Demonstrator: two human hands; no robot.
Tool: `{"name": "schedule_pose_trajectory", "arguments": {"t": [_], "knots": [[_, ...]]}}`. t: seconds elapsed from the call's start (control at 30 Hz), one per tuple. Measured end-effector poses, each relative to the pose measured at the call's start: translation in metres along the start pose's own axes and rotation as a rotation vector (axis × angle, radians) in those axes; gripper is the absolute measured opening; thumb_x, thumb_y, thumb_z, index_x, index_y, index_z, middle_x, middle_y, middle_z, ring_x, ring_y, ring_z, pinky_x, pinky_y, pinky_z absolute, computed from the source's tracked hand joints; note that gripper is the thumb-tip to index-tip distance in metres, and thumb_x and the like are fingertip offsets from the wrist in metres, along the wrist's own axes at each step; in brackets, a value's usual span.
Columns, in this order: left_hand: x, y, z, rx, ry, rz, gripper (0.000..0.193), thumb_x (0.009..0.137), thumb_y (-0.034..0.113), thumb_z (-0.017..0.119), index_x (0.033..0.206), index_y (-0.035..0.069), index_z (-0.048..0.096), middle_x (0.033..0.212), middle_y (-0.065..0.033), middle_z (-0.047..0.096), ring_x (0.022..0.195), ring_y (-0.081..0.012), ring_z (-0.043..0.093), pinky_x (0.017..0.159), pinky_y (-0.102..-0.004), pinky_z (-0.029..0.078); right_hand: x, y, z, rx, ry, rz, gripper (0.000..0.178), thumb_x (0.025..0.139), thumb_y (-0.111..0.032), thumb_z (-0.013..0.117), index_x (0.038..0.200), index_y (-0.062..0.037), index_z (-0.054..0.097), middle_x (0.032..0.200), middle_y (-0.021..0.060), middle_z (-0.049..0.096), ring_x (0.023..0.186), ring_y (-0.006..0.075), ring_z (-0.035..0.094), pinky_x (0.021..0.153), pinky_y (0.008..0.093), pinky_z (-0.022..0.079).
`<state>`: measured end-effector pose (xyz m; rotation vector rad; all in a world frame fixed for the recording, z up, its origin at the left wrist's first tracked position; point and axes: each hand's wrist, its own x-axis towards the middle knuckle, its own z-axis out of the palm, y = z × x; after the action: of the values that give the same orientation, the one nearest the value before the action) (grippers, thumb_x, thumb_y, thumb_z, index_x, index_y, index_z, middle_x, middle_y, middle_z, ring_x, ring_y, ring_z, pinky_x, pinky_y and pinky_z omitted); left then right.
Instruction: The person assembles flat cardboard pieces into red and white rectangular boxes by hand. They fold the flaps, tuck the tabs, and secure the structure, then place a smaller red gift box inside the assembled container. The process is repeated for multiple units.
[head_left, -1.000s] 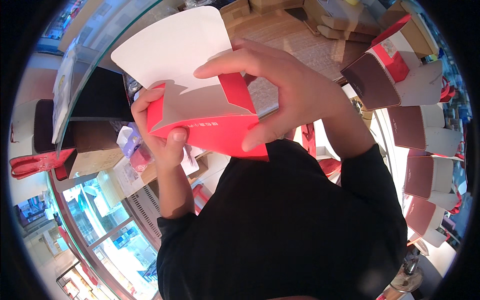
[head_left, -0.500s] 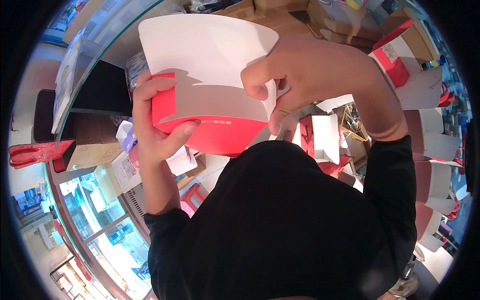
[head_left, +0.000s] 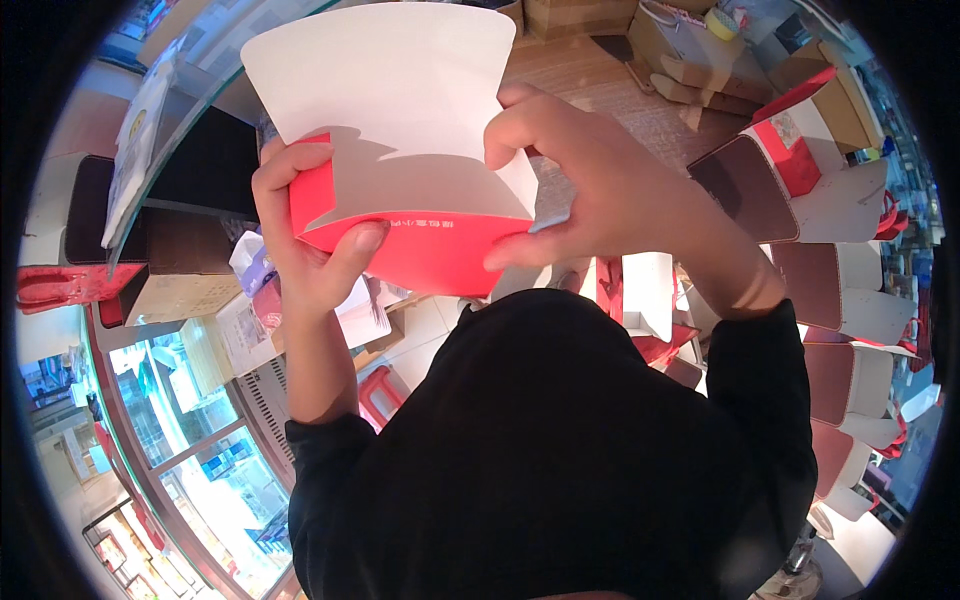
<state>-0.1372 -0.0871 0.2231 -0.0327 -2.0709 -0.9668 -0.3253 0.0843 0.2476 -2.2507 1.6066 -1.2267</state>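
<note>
A red cardboard box (head_left: 430,262) with a white inside is held up in front of me. Its tall white flap (head_left: 385,80) stands raised at the far side, curved along the top. My left hand (head_left: 300,235) grips the left end, thumb on the red front and fingers round the folded red side tab (head_left: 316,180). At the right end, my right hand (head_left: 605,190) is curled round the box. Its thumb touches the red front near the corner, and a bent finger presses at the white side panel (head_left: 517,185). The other right fingers are partly hidden.
A row of opened boxes (head_left: 815,285) with dark and white panels runs down the right. Brown cartons (head_left: 700,60) stand at the far right, beyond a wood-grained surface (head_left: 620,95). A glass edge (head_left: 190,150) curves on the left, above a carton (head_left: 190,300). A red stool (head_left: 378,395) stands below.
The box has shifted slightly left and farther away. My right hand has loosened its pinch on the right side flap and spread, its thumb now against the red front; my left hand keeps its grip.
</note>
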Motion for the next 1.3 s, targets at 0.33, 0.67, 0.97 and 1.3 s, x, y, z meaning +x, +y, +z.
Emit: {"name": "schedule_pose_trajectory", "arguments": {"t": [0.33,0.67,0.97,1.3], "knots": [[-0.001,0.0,0.005,-0.006,-0.004,-0.039,0.055,0.066,0.021,0.073,0.108,0.003,0.043,0.106,-0.0137,0.045,0.096,-0.0213,0.049,0.082,-0.0319,0.041,0.005,0.005,0.006,-0.139,-0.089,0.063,0.041,0.072,-0.034,0.067,0.105,-0.0147,0.053,0.102,0.0104,0.049,0.087,0.0238,0.055,0.07,0.0331,0.047],[-0.005,-0.003,0.01,-0.072,0.046,-0.072,0.053,0.067,0.022,0.072,0.108,0.004,0.043,0.105,-0.0135,0.045,0.096,-0.0212,0.048,0.084,-0.0328,0.04,0.007,0.017,0.018,-0.01,-0.004,0.093,0.042,0.072,-0.023,0.068,0.112,-0.0171,0.06,0.113,0.0123,0.046,0.105,0.0256,0.047,0.083,0.0329,0.043],[-0.012,-0.006,0.031,-0.007,0.106,-0.185,0.054,0.07,0.031,0.07,0.108,0.003,0.045,0.11,-0.0137,0.043,0.103,-0.0242,0.045,0.088,-0.0353,0.037,0.001,0.026,0.035,0.191,0.257,0.136,0.031,0.078,-0.029,0.064,0.104,-0.0105,0.064,0.096,0.0093,0.048,0.09,0.0191,0.051,0.074,0.0291,0.043],[-0.02,-0.001,0.036,-0.101,0.184,-0.141,0.064,0.07,0.021,0.072,0.12,0.003,0.036,0.115,-0.0161,0.044,0.104,-0.0252,0.048,0.088,-0.0363,0.041,0.0,0.028,0.036,0.15,0.355,0.082,0.028,0.079,-0.022,0.065,0.102,-0.0067,0.06,0.091,0.0072,0.052,0.081,0.0155,0.053,0.069,0.0265,0.042]]}}
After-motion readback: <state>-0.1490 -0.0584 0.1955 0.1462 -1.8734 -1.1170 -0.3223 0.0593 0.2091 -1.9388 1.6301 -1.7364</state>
